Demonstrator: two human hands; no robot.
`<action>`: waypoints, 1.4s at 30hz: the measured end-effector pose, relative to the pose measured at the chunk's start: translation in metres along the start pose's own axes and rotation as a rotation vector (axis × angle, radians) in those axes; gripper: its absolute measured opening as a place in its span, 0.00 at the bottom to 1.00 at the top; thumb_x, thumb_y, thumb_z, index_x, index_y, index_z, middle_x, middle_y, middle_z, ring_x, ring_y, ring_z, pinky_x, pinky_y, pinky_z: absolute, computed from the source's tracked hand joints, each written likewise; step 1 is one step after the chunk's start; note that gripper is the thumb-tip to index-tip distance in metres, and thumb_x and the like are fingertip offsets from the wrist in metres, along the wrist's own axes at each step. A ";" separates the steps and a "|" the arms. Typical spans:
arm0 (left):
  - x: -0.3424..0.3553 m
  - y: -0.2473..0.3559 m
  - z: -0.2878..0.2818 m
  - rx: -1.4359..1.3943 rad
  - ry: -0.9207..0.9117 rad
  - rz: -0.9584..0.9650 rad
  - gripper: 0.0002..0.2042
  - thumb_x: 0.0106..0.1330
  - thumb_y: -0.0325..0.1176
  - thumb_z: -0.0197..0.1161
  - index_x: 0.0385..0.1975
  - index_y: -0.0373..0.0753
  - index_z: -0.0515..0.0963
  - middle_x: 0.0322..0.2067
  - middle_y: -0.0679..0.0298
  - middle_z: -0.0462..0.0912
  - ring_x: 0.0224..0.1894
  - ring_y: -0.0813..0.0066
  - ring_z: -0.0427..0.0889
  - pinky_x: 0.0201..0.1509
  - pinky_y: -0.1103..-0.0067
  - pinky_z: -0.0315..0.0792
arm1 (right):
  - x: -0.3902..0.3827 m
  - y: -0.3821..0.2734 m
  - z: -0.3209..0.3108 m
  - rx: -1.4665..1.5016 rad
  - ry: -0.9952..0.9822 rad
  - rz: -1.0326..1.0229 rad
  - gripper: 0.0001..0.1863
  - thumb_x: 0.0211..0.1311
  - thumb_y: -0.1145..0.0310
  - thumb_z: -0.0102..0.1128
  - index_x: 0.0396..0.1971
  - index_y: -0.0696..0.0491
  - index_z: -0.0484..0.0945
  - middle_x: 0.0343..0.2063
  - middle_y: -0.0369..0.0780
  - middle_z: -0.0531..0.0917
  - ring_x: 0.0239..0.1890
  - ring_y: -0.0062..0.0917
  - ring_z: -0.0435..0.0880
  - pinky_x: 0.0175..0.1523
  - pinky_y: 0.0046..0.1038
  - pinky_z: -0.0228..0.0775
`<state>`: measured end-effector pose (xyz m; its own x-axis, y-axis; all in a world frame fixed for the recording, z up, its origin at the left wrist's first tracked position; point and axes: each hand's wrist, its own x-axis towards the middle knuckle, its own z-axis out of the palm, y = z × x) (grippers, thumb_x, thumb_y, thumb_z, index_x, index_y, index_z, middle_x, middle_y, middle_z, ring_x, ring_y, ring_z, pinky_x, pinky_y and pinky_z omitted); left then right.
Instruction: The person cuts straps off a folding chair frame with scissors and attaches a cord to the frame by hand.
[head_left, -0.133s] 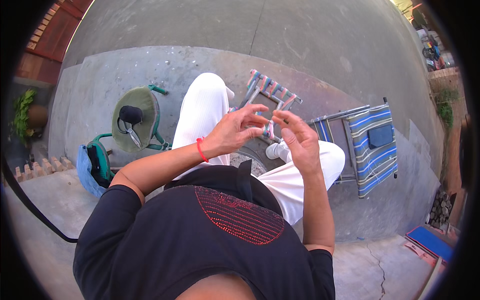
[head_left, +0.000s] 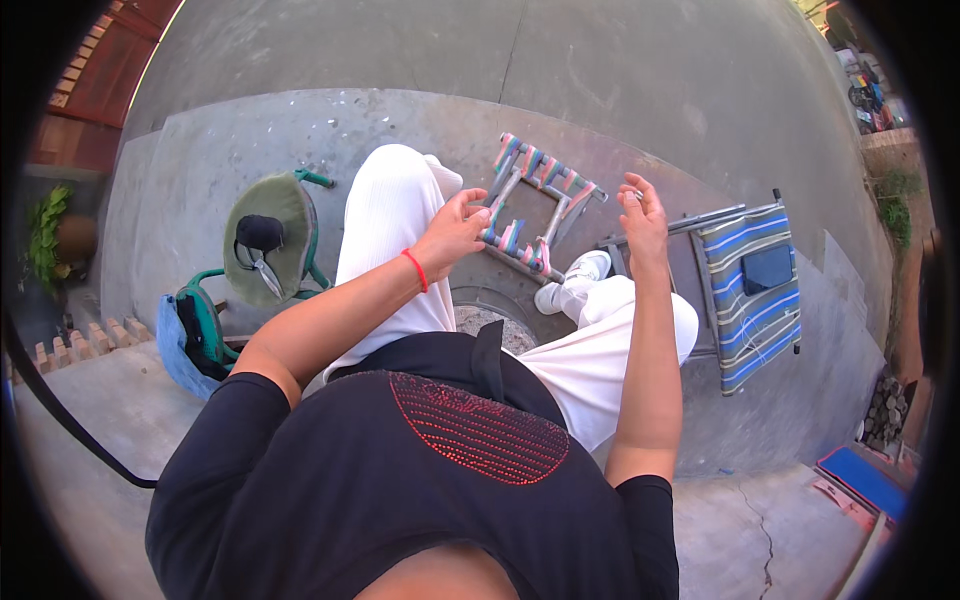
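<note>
My left hand [head_left: 452, 238] is in front of my left knee, beside the near-left corner of a folding stool frame [head_left: 553, 223]. Its fingers are bent in toward the thumb, and whatever they may pinch is too small to make out. On my left wrist is a red cord bracelet [head_left: 414, 270]. Higher and to the right, my right hand [head_left: 645, 225] is raised with fingers curled together; a tiny pale spot [head_left: 637, 194] shows at them, too small to name. Pink, green and white strips [head_left: 545, 170] wrap the far and near bars of the metal frame, with its middle open.
At left, a green round-seated chair [head_left: 275, 205] bears scissors [head_left: 263, 272] and a black round object [head_left: 261, 232]. A blue cloth [head_left: 180, 350] hangs on green tubing beside it. At right, a striped folding chair [head_left: 740, 340] holds a dark flat case [head_left: 767, 270] and white cord.
My hands have parted from close together above the stool frame: the left drew back to the left, the right rose and went right. More of the frame and my shoe now shows.
</note>
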<state>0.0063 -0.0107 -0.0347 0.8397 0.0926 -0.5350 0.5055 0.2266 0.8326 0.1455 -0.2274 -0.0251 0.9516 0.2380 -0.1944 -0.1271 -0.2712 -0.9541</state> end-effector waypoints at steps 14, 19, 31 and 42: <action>0.103 -0.150 0.026 0.105 0.209 -0.738 0.22 0.58 0.38 0.52 0.48 0.32 0.59 0.51 0.52 0.62 0.50 0.58 0.67 0.44 0.62 0.66 | 0.011 0.218 0.078 -0.510 -0.519 0.729 0.13 0.50 0.61 0.58 0.33 0.51 0.77 0.36 0.39 0.78 0.41 0.25 0.75 0.39 0.32 0.66; 0.116 -0.157 0.019 0.758 0.443 -0.251 0.19 0.53 0.37 0.58 0.42 0.35 0.66 0.39 0.54 0.69 0.45 0.58 0.68 0.44 0.64 0.64 | -0.024 0.209 0.120 -0.038 -0.294 0.750 0.09 0.51 0.64 0.59 0.31 0.48 0.73 0.24 0.31 0.75 0.28 0.19 0.70 0.33 0.32 0.66; 0.117 -0.185 -0.011 0.532 0.816 -0.477 0.20 0.52 0.36 0.59 0.43 0.35 0.66 0.43 0.50 0.68 0.46 0.52 0.69 0.51 0.63 0.62 | 0.008 0.205 0.080 -0.605 -0.237 0.353 0.14 0.41 0.74 0.49 0.33 0.56 0.70 0.32 0.45 0.76 0.37 0.39 0.74 0.42 0.33 0.65; 0.137 -0.162 -0.015 0.365 0.483 -0.520 0.14 0.53 0.28 0.55 0.39 0.30 0.68 0.38 0.49 0.74 0.44 0.59 0.74 0.41 0.63 0.70 | 0.078 0.198 0.046 -0.750 -0.177 0.218 0.20 0.47 0.70 0.56 0.43 0.55 0.68 0.39 0.47 0.76 0.43 0.38 0.74 0.48 0.32 0.64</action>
<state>0.0363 -0.0203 -0.2453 0.3414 0.4913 -0.8013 0.9122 0.0321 0.4084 0.1819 -0.2198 -0.2398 0.8607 0.2348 -0.4517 -0.0230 -0.8684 -0.4952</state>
